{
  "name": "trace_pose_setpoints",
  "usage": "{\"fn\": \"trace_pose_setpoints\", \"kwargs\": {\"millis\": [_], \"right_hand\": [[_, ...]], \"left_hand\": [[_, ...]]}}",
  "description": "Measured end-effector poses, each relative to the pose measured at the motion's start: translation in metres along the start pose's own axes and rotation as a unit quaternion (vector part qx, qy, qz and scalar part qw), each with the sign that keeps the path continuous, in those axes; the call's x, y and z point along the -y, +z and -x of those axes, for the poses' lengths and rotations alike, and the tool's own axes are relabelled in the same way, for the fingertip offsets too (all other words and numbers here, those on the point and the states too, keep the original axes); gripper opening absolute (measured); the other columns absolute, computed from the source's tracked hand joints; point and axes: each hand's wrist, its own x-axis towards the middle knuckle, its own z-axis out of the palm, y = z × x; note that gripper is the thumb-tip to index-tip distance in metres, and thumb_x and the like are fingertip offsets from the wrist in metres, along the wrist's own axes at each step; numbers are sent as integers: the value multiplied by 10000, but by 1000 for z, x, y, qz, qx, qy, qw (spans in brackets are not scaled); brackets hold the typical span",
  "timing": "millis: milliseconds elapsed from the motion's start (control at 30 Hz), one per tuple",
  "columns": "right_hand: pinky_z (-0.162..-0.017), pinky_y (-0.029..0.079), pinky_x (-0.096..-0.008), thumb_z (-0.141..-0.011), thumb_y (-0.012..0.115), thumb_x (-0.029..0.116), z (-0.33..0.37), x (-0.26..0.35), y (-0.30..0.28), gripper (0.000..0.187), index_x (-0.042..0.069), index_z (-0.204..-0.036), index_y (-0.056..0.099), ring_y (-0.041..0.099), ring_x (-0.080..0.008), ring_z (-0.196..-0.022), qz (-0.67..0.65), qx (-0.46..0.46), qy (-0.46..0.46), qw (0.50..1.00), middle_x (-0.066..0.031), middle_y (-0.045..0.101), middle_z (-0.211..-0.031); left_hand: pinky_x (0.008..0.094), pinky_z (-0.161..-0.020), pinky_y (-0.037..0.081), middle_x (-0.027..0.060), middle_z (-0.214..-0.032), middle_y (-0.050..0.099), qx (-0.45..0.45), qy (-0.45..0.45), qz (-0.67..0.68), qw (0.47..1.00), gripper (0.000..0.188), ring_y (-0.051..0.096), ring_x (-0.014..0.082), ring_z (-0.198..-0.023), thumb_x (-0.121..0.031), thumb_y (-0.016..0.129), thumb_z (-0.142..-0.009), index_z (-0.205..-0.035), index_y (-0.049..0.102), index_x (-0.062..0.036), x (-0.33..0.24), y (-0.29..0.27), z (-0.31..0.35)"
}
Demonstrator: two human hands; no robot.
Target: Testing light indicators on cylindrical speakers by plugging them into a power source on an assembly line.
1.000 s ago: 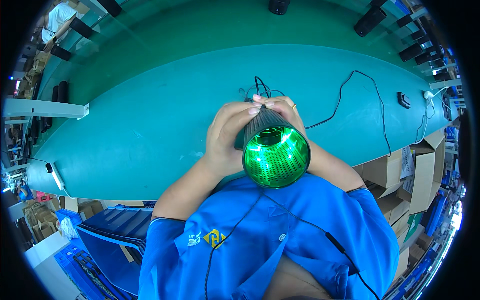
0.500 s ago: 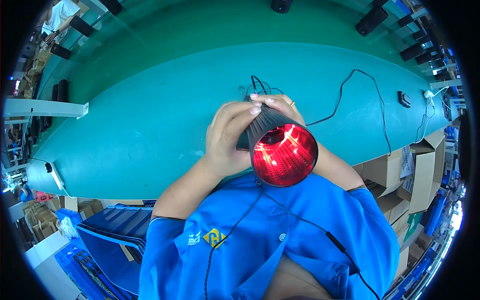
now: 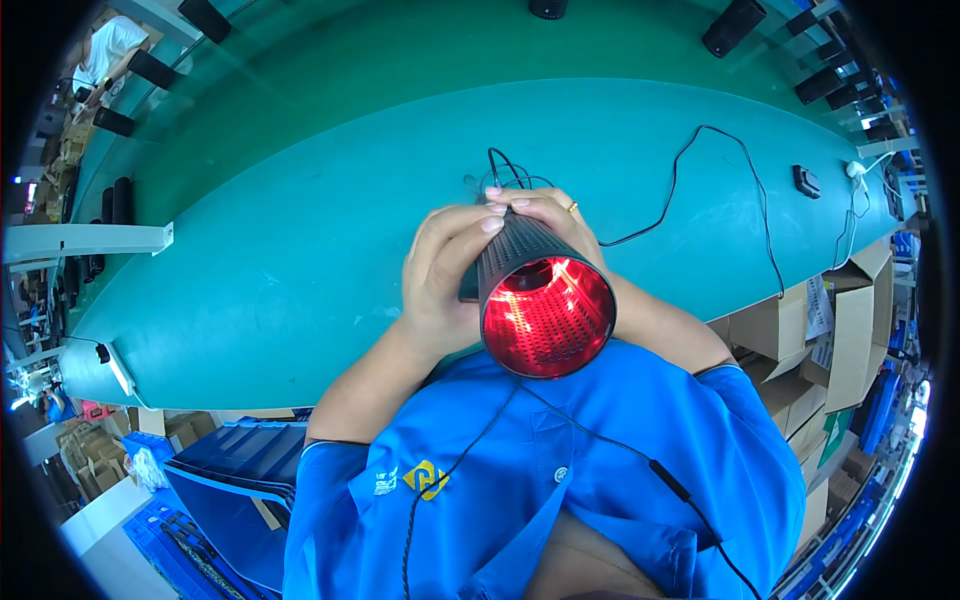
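Note:
A black perforated cylinder (image 3: 520,242) is held between my two hands above the table, its round open end tilted up toward me. Red light glows on the inner wall, which is dotted with rows of small holes. My left hand (image 3: 440,268) wraps its left side, the thumb and fingertips meeting near the far end. From the right, my right hand (image 3: 562,222) closes round it, with a ring on one finger. A black cable (image 3: 504,160) loops on the table beyond the far end. My fingers hide most of that end.
The green table (image 3: 300,290) curves across the view. A cable (image 3: 672,185) and a small black block (image 3: 806,181) lie on the right. Several black cylinders (image 3: 735,27) stand along the far side. Cardboard boxes (image 3: 770,330) and blue bins (image 3: 235,480) flank me; another person (image 3: 105,55) is far left.
The cylinder and both hands have shifted slightly left in view. The cylinder has turned a little, so more of its perforated outer side shows. Both hands keep their hold.

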Motion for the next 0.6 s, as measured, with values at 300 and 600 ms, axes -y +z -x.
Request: {"fn": "trace_pose_setpoints", "kwargs": {"millis": [300,600], "right_hand": [[-866,433,-340,-591,732,7,0,0,0,686,63,-1223,472,557,-241,-951,-1,2,7,1000,-116,578,-1213],[-870,431,-341,-580,728,-1,1,-3,2,691,70,-1218,474,561,-239,-962,-8,-2,9,1000,-105,582,-1214]], "left_hand": [[349,-779,476,118,-1117,575,0,-4,-3,1000,660,577,258,-919,-65,782,-596,-1198,513,-94,-2,0,-1],[348,-789,472,119,-1124,572,4,-18,11,1000,654,575,255,-927,-72,781,-606,-1201,510,-92,-2,0,1]]}}
